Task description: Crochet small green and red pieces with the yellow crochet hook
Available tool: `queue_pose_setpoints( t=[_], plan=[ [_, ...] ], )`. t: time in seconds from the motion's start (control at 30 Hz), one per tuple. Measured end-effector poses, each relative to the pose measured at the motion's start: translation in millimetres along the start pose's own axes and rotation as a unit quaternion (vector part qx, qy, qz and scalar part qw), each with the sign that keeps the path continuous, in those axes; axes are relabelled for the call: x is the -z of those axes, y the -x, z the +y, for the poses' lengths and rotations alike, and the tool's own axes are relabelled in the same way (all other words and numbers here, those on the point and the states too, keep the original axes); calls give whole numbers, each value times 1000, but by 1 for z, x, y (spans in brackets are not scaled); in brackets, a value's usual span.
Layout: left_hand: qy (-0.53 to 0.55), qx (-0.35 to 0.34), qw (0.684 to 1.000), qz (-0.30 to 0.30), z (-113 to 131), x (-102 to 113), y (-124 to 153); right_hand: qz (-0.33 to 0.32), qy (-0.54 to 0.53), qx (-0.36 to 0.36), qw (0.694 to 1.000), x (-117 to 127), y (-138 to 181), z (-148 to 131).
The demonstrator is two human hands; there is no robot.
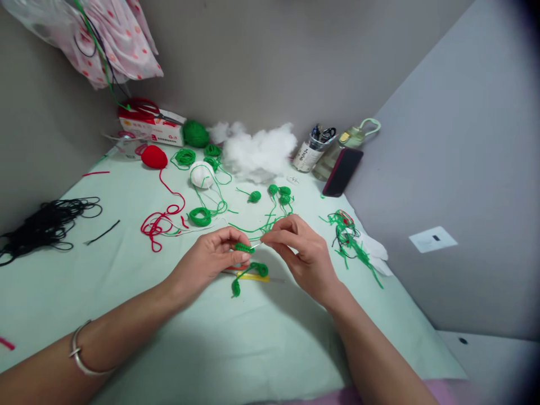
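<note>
My left hand (215, 254) pinches a small green crocheted piece (243, 247) above the pale green table (126, 292). My right hand (301, 252) is closed on a thin metal needle (256, 245) whose tip meets that piece. Green yarn runs from the piece up toward the far side of the table. Under my hands lie another green crocheted bit (236, 287) with a loop of green yarn and a yellow-handled hook (253, 277). A silver bangle (80, 354) is on my left wrist.
Red yarn (162, 222) and a red ball (154, 157) lie at left, with black cord (46, 225) farther left. Green yarn rolls, several small green pieces (280, 194), white stuffing (257, 152), a pen jar (310, 152), a phone (341, 171) and green scraps (350, 236) surround my hands.
</note>
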State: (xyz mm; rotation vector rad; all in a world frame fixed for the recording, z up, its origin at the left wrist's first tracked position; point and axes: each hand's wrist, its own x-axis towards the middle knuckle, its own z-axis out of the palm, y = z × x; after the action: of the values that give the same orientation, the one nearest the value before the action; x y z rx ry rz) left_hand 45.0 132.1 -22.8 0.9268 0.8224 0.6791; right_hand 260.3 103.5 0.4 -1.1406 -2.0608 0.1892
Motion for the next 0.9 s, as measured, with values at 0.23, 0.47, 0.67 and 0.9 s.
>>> queue_pose_setpoints(
  t=[0.23,0.47,0.67,0.9],
  plan=[
    [-15,1,1000,-2,-1,1,-1,-14,74,29,997,3,1,4],
    [-41,5,999,-12,2,1,0,-47,93,28,994,5,2,8],
    [-47,3,997,-65,1,3,-3,-79,-17,19,997,5,0,7],
    [-18,12,993,-116,5,3,-1,-114,-155,-44,980,8,-2,13]
  ],
)
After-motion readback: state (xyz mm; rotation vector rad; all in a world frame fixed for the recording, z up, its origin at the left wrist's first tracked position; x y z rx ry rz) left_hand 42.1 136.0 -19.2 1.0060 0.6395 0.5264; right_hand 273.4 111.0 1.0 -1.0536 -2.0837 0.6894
